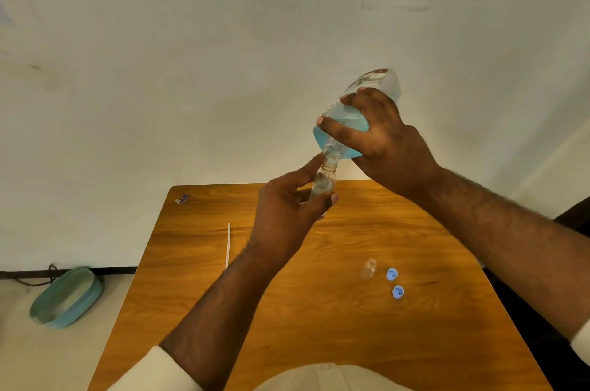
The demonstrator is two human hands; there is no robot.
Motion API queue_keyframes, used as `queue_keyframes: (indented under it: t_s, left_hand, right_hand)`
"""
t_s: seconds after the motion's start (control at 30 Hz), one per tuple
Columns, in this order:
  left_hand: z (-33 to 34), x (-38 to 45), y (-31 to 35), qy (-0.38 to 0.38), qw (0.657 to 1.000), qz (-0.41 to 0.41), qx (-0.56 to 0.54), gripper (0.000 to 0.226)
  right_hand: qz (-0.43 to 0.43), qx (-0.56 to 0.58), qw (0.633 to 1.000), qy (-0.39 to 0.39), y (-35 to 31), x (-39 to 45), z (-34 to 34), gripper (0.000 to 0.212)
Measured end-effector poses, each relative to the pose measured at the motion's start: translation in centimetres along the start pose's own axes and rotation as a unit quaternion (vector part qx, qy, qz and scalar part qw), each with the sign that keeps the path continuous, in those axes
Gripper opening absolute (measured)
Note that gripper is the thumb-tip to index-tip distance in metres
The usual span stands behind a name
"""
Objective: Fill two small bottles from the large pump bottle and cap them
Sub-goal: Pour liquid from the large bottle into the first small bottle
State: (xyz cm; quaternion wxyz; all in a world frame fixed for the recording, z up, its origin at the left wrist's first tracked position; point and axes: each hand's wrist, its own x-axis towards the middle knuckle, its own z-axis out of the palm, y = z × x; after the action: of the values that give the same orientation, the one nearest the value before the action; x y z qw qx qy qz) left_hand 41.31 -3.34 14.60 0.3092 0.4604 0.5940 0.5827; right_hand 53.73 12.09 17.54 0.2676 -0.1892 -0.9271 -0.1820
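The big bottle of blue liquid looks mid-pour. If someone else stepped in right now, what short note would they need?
Right hand grips the large bottle, tipped neck-down, pump off, its mouth at the mouth of a small bottle.
Left hand holds that small bottle up above the wooden table.
Second small bottle stands uncapped on the table, apparently empty; two blue caps lie beside it.
Done: both small bottles opened, first pour lined up.
Left: fill the held bottle (level unclear), fill the second, cap both.
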Motion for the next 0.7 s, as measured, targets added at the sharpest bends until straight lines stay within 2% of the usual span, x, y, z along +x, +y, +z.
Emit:
queue_keyframes:
  t_s: [0.7]
  left_hand:
    - [-0.1,0.09,-0.41,-0.003,1.0,0.011,-0.01,0.062]
  right_hand:
    - [-0.006,-0.003,1.0,-0.008,0.1,-0.08,0.21,0.074]
